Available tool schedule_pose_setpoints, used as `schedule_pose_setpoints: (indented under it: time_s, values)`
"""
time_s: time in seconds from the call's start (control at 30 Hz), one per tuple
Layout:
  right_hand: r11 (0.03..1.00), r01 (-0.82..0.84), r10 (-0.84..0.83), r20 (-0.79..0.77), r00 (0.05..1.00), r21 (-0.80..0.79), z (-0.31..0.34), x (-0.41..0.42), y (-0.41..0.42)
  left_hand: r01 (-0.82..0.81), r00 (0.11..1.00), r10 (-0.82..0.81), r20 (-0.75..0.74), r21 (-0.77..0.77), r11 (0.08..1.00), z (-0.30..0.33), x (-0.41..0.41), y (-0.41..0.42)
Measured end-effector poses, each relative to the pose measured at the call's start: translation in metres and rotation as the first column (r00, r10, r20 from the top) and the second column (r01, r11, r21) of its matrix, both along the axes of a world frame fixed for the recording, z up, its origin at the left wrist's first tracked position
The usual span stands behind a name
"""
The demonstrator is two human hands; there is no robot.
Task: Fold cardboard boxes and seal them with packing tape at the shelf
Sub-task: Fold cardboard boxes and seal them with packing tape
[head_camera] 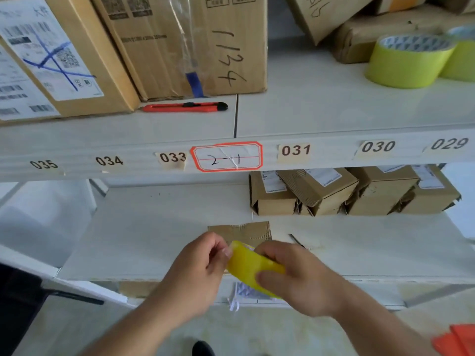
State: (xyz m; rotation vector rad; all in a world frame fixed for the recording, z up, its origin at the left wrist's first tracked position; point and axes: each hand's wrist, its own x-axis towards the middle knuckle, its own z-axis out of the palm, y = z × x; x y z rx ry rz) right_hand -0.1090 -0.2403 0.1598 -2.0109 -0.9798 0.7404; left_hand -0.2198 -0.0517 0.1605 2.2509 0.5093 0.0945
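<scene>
Lower centre: right hand (295, 276) grips the yellow tape roll (253, 265) steady while left hand (203, 263) pinches its edge, likely freeing the end for the flat cardboard (241, 232) behind.

Upper shelf's front edge (334, 160): paper tags, left to right, "035" (43, 164), "034" (109, 160), "033" (172, 158), then a red-bordered sticker (227, 157) handwritten "2-1", then "031" (295, 150), "030" (378, 146), "029" (449, 143). Large carton (231, 47) on the upper shelf: handwritten "1134" running down its face. Printed shipping labels on the other cartons are too blurred to read.
</scene>
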Motion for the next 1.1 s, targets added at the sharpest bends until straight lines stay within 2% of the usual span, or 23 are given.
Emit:
schedule_pose_setpoints:
  time_s: [0.1,0.2,0.27,0.33,0.43,0.53,0.57,0.7,0.8,0.87,0.9,0.97,1.0,1.03,1.1]
  values:
    - [0.973,0.232,-0.231,0.048,0.972,-0.001,-0.003,0.000,0.016,-0.042,0.997,0.041,0.068,0.012,0.999,0.003,0.005,-0.004]
    - [0.949,0.294,-0.273,0.173,0.946,-0.110,-0.002,0.003,0.027,-0.076,0.994,0.075,0.078,0.011,0.997,0.000,0.000,-0.006]
    - [0.937,0.289,-0.219,0.315,0.923,-0.194,0.003,0.001,0.034,-0.163,0.983,0.174,0.057,-0.151,0.975,-0.005,-0.002,-0.008]
    - [0.931,0.289,-0.179,0.408,0.895,-0.225,0.004,-0.002,0.039,-0.233,0.966,0.257,0.025,-0.349,0.908,-0.010,-0.003,-0.010]
    - [0.925,0.270,-0.132,0.437,0.890,-0.269,0.002,-0.002,0.039,-0.314,0.938,0.339,-0.067,-0.573,0.757,-0.018,-0.007,-0.010]
    - [0.918,0.237,-0.083,0.430,0.899,-0.318,0.000,0.000,0.041,-0.338,0.928,0.345,-0.137,-0.697,0.633,-0.023,-0.010,-0.009]
    - [0.917,0.226,-0.064,0.438,0.897,-0.328,-0.001,0.000,0.043,-0.339,0.929,0.340,-0.145,-0.702,0.626,-0.024,-0.011,-0.008]
    - [0.909,0.179,0.026,0.481,0.877,-0.375,-0.005,0.005,0.051,-0.341,0.932,0.342,-0.117,-0.598,0.725,-0.036,-0.009,-0.002]
    - [0.903,0.144,0.073,0.475,0.877,-0.405,-0.003,0.012,0.055,-0.369,0.914,0.397,-0.081,-0.572,0.732,-0.044,-0.007,0.005]
    - [0.911,0.076,0.122,0.443,0.888,-0.405,0.001,0.019,0.055,-0.352,0.922,0.385,-0.037,-0.493,0.796,-0.049,-0.007,0.009]
    - [0.918,0.012,0.156,0.390,0.908,-0.396,0.003,0.023,0.054,-0.337,0.931,0.366,-0.017,-0.430,0.837,-0.050,-0.008,0.012]
    - [0.950,-0.072,0.133,0.182,0.974,-0.305,0.006,0.033,0.051,-0.315,0.941,0.337,0.005,-0.344,0.885,-0.052,-0.010,0.018]
    - [0.959,-0.063,0.089,0.085,0.992,-0.275,0.009,0.039,0.049,-0.305,0.943,0.332,0.022,-0.341,0.889,-0.050,-0.012,0.020]
    - [0.955,-0.050,0.071,0.063,0.995,-0.293,0.011,0.044,0.047,-0.298,0.941,0.334,0.050,-0.345,0.890,-0.048,-0.015,0.023]
    - [0.886,-0.036,0.177,0.266,0.947,-0.462,0.011,0.056,0.044,-0.293,0.932,0.342,0.116,-0.311,0.904,-0.041,-0.016,0.033]
